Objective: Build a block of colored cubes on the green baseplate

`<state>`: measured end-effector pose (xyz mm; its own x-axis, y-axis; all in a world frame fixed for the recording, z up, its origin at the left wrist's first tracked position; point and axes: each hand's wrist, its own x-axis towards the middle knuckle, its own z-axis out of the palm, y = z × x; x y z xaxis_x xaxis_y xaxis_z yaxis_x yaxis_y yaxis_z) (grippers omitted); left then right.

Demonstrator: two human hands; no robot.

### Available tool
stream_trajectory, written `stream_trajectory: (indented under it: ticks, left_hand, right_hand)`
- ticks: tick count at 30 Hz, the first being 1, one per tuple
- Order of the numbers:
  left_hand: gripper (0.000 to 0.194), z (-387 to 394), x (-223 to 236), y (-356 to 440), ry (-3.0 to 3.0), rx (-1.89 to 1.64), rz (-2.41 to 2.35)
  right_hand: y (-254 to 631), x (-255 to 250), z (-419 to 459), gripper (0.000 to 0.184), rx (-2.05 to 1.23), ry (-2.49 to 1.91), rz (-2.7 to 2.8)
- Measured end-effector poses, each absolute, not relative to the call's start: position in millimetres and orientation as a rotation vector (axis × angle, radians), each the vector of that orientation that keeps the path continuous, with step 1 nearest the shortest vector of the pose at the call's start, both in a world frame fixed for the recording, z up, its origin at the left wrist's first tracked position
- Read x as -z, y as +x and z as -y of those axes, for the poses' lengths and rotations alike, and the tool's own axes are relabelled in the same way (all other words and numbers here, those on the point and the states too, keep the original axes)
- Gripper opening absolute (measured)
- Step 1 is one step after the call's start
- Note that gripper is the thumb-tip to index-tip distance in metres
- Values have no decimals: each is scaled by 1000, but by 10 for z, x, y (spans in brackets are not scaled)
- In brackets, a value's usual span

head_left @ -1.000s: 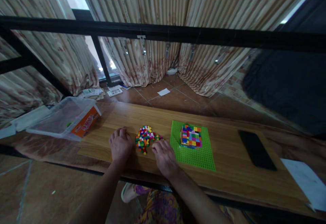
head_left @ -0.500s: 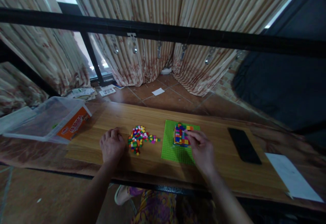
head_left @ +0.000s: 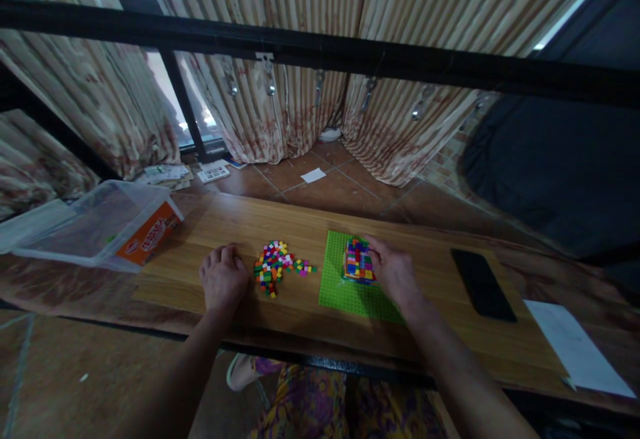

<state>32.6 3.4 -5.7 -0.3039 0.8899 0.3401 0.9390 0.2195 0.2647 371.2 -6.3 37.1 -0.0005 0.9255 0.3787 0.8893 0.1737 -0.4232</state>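
A small structure of colourful toy building bricks (head_left: 357, 262) stands on a green studded baseplate (head_left: 331, 292). My right hand (head_left: 395, 269) is at its right side, fingers closed and tips against the far right corner of its top. Whatever lies between those fingertips is hidden. On the wooden board, my left hand (head_left: 224, 276) rests with its fingers curled down and no object showing in it. Just right of that hand lies a loose pile of tiny multicoloured bricks (head_left: 273, 262), trailing toward the baseplate.
A clear plastic box (head_left: 95, 252) with an orange label stands at the left end of the wooden board (head_left: 295, 306). To the right lie a black phone (head_left: 483, 284) and a white paper sheet (head_left: 575, 346). A dark metal rail (head_left: 320, 46) crosses beyond the board.
My right hand has shifted from the top of the brick structure to its far right corner. My left hand stays resting in place. The camera view has shifted slightly.
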Motion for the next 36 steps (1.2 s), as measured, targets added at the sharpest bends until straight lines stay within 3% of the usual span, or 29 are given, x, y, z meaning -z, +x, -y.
stream_trajectory:
  ticks: [11,22,36]
  left_hand:
    - [31,-24,42,339,-1784,651,2376]
    - [32,-21,44,344,-1783,678,2387]
    - [31,-24,57,339,-1789,659,2380]
  right_hand:
    - [3777,-354,57,43,41,-1747,1973]
    - [3715,-561,-36,61,65,-1766,2308]
    - [3861,-472,43,38,-36,-1665,1758]
